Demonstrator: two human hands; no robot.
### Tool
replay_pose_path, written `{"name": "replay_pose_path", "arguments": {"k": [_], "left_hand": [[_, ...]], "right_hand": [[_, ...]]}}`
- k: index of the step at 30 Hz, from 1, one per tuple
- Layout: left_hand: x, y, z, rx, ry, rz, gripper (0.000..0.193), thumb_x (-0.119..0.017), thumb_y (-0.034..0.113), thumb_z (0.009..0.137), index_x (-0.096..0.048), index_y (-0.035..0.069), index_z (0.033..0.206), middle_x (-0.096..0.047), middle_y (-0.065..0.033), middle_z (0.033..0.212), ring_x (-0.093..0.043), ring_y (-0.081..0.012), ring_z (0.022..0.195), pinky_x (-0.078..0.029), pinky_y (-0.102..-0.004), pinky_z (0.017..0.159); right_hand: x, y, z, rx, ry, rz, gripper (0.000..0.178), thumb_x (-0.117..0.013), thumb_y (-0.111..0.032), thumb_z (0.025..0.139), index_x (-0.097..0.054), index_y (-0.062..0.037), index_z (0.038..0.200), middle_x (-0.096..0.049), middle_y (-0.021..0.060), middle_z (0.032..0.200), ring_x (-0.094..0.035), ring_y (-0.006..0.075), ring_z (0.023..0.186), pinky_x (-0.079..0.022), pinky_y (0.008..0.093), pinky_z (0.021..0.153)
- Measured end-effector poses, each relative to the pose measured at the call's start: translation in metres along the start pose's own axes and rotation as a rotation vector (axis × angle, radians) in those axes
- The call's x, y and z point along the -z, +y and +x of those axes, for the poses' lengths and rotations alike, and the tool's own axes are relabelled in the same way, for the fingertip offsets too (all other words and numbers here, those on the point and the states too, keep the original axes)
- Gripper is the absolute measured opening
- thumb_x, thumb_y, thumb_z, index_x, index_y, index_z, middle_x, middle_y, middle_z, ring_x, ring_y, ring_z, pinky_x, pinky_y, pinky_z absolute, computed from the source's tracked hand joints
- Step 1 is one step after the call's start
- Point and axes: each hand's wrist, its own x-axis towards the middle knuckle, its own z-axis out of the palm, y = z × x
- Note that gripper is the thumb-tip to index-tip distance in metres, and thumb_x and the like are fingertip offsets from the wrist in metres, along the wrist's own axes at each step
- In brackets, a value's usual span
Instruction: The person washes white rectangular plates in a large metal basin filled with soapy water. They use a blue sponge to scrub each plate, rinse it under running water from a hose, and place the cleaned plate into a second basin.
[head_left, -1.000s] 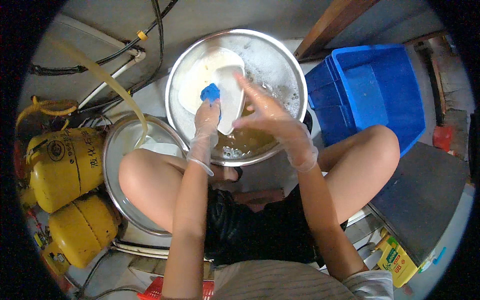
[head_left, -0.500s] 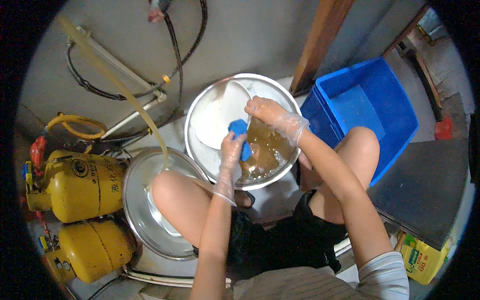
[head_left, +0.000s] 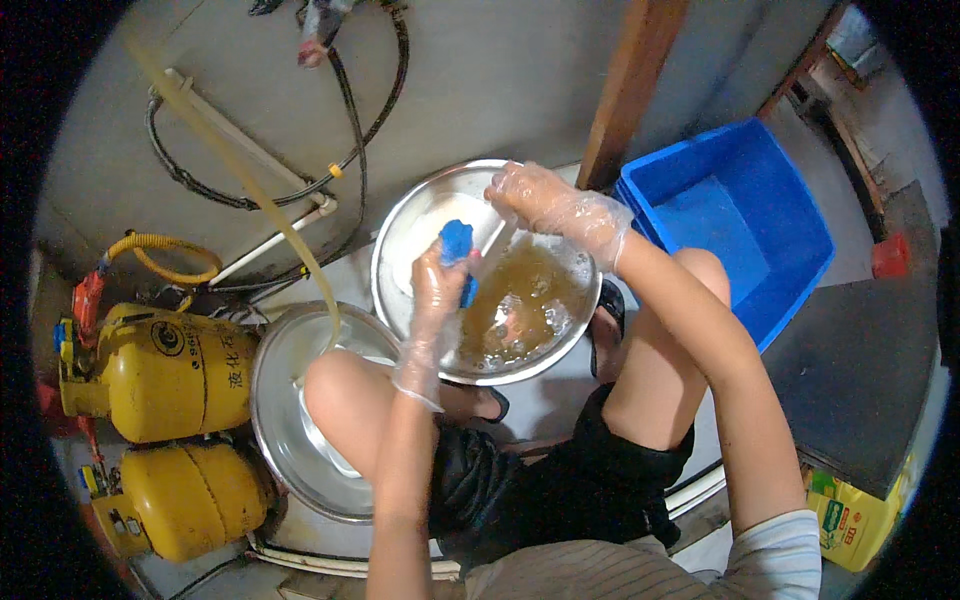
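A round metal basin [head_left: 478,379] holds brownish, bubbly water [head_left: 530,312]. Over it, a white dish [head_left: 413,238] is held tilted, its edge near the middle of the basin. My right hand [head_left: 538,200], in a clear plastic glove, is closed on the dish's far right edge. In my left hand [head_left: 434,285], also gloved, a crumpled blue cloth [head_left: 456,240] is gripped against or close to the dish; exact contact cannot be told. Part of the dish is hidden behind the cloth and fingers.
Left of my knee stands a second metal basin [head_left: 262,420] with a yellowish hose [head_left: 262,195] running into it. Yellow gas cylinders [head_left: 180,375] stand farther left. A blue plastic tub [head_left: 745,215] sits right, beside a wooden post [head_left: 628,90].
My left hand and the cloth have shifted left and slightly up across the dish. The dish is angled differently, its edge turned more toward me. The view has moved slightly.
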Motion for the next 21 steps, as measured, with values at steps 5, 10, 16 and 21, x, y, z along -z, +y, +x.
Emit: {"name": "replay_pose_path", "arguments": {"k": [5, 10, 16, 21], "left_hand": [[0.03, 0.085, 0.014, -0.089, -0.173, 0.026, 0.028, -0.068, 0.014, 0.069, -0.061, 0.003, 0.094, -0.06, -0.0051, 0.072, -0.054, -0.0104, 0.064, -0.044, -0.0261, 0.061], [0.04, 0.136, 0.026, -0.122, -0.17, 0.14, 0.032, -0.064, 0.027, 0.074, -0.06, 0.0, 0.091, -0.057, -0.0071, 0.068, -0.049, -0.0103, 0.06, -0.042, -0.0263, 0.059], [-0.006, 0.133, 0.034, -0.666, 0.117, 0.614, 0.047, -0.053, 0.038, 0.08, -0.053, -0.005, 0.099, -0.054, -0.0231, 0.096, -0.052, -0.0364, 0.085, -0.04, -0.041, 0.077], [-0.025, 0.144, 0.057, -0.686, 0.066, 0.111, 0.037, -0.049, 0.034, 0.082, -0.058, -0.001, 0.089, -0.058, -0.0159, 0.08, -0.055, -0.0297, 0.071, -0.043, -0.0367, 0.064]], "right_hand": [[0.038, 0.009, 0.009, -0.312, -0.083, 0.136, 0.018, -0.061, -0.003, 0.059, -0.061, -0.0045, 0.077, -0.058, 0.0159, 0.078, -0.055, 0.0327, 0.083, -0.045, 0.038, 0.072], [0.08, -0.001, 0.011, -0.298, -0.169, 0.313, 0.021, -0.064, -0.013, 0.06, -0.062, -0.0049, 0.08, -0.06, 0.0174, 0.081, -0.058, 0.0327, 0.077, -0.045, 0.0384, 0.071], [0.057, -0.01, 0.012, -0.413, -0.014, 0.459, 0.019, -0.059, -0.009, 0.06, -0.059, 0.0028, 0.075, -0.057, 0.0254, 0.069, -0.058, 0.0393, 0.068, -0.048, 0.0412, 0.062], [0.101, -0.031, -0.003, -0.485, 0.148, 0.652, 0.01, -0.057, -0.003, 0.059, -0.057, 0.0031, 0.067, -0.056, 0.0246, 0.066, -0.057, 0.039, 0.066, -0.048, 0.0405, 0.059]]}}
